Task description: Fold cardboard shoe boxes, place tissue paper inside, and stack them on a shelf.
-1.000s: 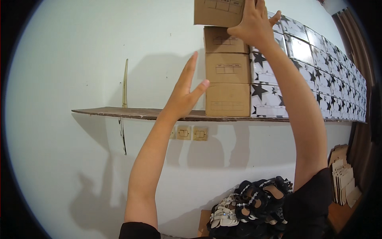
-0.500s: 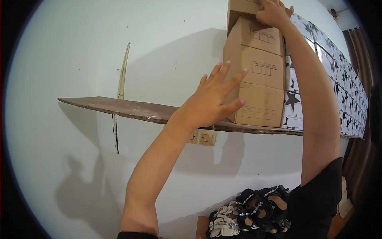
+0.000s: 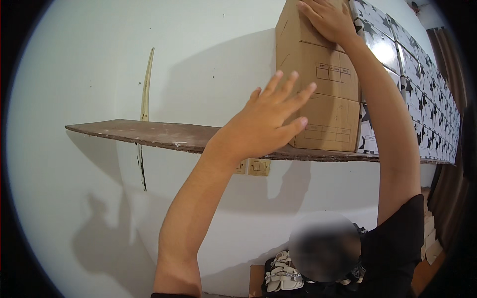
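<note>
A stack of brown cardboard boxes stands on a brown wall shelf. My right hand lies spread on the front of an upper box, its palm against the cardboard. In front of the stack's lower left side, my left hand is raised with fingers apart, holding nothing. Whether its fingertips touch the boxes I cannot tell. White boxes with black stars are stacked right beside the brown ones. The top of the brown stack runs out of view.
A pole-like bracket rises behind the shelf's left part. Light switches sit on the wall under the shelf. Below lie white sandals and dark footwear, partly blurred. A brown curtain hangs at the far right.
My right hand has moved slightly left and down, from the top box's lower edge onto the box front. The upper boxes now line up more evenly. My left hand stays raised and spread.
</note>
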`<state>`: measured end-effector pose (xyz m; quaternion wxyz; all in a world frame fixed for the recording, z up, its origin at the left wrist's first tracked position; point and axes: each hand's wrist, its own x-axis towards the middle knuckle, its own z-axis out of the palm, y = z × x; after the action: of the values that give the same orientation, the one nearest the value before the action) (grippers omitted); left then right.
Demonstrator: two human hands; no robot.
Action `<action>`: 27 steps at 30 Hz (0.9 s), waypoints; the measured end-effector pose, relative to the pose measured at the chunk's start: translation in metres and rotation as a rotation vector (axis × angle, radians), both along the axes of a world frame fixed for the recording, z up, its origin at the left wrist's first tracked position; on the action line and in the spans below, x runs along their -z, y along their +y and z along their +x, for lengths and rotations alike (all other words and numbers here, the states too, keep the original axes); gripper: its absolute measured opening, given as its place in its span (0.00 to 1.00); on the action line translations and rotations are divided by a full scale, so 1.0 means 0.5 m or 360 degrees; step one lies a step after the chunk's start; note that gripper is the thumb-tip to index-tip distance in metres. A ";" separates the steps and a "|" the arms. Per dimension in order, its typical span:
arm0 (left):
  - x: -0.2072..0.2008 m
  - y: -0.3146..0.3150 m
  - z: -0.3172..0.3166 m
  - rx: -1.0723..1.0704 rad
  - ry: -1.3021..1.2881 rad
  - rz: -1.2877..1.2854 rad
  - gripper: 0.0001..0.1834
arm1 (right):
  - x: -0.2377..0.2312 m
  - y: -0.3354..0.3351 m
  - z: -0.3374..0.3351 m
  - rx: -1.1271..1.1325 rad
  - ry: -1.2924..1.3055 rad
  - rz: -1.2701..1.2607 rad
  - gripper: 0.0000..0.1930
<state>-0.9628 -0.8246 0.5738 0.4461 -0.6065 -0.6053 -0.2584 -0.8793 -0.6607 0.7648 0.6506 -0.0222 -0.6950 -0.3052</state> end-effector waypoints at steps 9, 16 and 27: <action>-0.009 0.007 -0.013 0.0171 -0.0179 -0.0528 0.29 | 0.064 0.040 -0.008 -0.0101 0.0117 -0.0133 0.35; -0.012 -0.008 0.013 0.0334 -0.0239 -0.0308 0.26 | 0.089 -0.008 0.110 -0.0062 0.0072 -0.0337 0.36; 0.160 -0.035 0.179 0.0685 0.0184 0.0569 0.26 | 0.512 0.020 0.522 -0.0104 0.0140 -0.0175 0.23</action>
<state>-0.8731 -0.8420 0.4938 0.5147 -0.6465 -0.3809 -0.4147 -0.6181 -0.6507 0.5089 0.6879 -0.0487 -0.6819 -0.2438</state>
